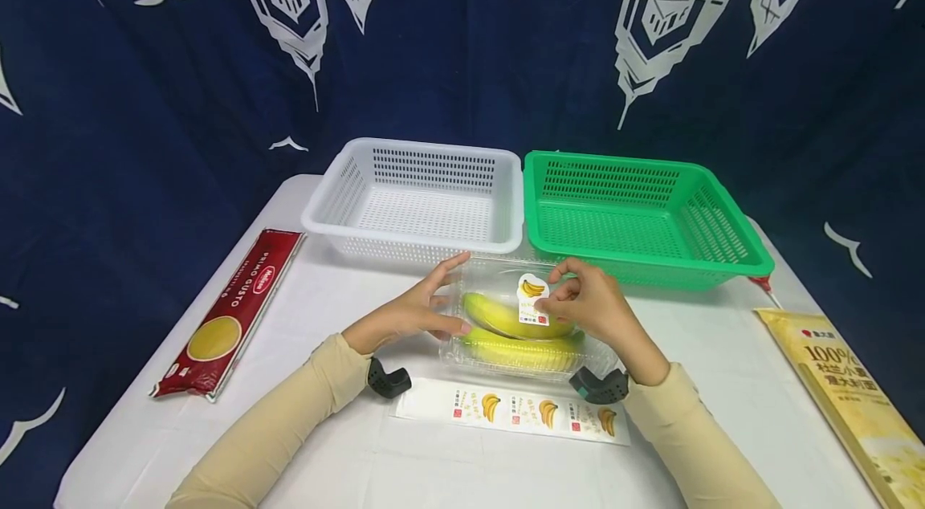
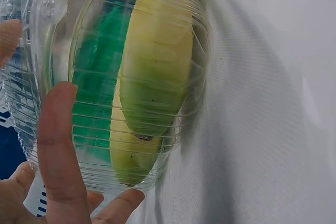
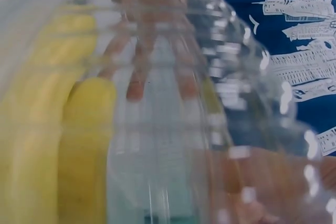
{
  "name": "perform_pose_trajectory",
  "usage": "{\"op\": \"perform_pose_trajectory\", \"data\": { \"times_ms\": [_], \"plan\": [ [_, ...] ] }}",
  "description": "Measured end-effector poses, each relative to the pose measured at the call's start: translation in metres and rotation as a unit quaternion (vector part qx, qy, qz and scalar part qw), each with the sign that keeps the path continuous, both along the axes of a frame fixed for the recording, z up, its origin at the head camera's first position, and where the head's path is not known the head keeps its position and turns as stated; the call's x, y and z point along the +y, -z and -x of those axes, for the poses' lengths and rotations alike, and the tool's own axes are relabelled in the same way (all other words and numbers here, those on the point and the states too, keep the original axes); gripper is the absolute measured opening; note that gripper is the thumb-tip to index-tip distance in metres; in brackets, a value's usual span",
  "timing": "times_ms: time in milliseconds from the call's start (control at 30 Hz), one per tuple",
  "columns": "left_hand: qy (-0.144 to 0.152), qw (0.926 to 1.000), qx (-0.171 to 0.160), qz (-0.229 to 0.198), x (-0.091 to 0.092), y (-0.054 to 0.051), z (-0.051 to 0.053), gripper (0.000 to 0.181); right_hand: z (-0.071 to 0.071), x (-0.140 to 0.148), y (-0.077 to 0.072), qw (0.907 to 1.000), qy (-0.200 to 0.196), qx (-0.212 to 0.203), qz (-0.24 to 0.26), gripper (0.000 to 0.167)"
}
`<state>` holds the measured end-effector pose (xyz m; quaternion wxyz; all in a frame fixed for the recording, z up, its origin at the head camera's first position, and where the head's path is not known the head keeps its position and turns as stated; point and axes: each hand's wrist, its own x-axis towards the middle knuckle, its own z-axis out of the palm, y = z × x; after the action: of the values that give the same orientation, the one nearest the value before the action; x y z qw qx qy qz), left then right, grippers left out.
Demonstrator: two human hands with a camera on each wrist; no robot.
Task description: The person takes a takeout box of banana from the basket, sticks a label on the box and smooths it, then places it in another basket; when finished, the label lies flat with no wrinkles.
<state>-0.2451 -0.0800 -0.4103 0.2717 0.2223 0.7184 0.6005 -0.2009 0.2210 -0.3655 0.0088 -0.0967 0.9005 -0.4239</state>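
Note:
A clear plastic clamshell box with bananas inside rests in the middle of the white table. My left hand is spread at its left end; the left wrist view shows fairly straight fingers against the ribbed plastic. Over the lid, my right hand pinches the right edge of a white banana sticker between thumb and fingers. Whether the sticker touches the lid, I cannot tell. Through the plastic, the right wrist view shows blurred bananas.
A strip of banana stickers lies in front of the box. Behind stand a white basket and a green basket. A red spaghetti pack lies left; a yellow pasta pack lies at the right edge.

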Motion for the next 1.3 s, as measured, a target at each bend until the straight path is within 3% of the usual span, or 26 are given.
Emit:
{"op": "perform_pose_trajectory", "data": {
  "times_ms": [267,667,933,1300],
  "plan": [
    [0.003,1.0,-0.001,-0.003,-0.0007,0.0,0.0001,0.114,0.0013,-0.0013,0.0021,0.9997,0.007,0.016,-0.018,0.033],
    [0.003,1.0,0.001,-0.004,0.0003,-0.0001,-0.0004,0.114,0.0003,-0.002,0.0023,0.9991,0.002,0.04,-0.012,0.044],
    [0.003,1.0,0.003,0.001,0.0,0.001,0.0011,0.114,0.0002,-0.0032,0.0055,0.9968,-0.02,0.065,-0.042,0.019],
    [-0.003,1.0,-0.002,0.0,-0.0007,-0.0014,-0.0022,0.113,0.0,-0.0042,0.0048,0.9921,-0.055,0.074,-0.085,0.05]
  ]
}}
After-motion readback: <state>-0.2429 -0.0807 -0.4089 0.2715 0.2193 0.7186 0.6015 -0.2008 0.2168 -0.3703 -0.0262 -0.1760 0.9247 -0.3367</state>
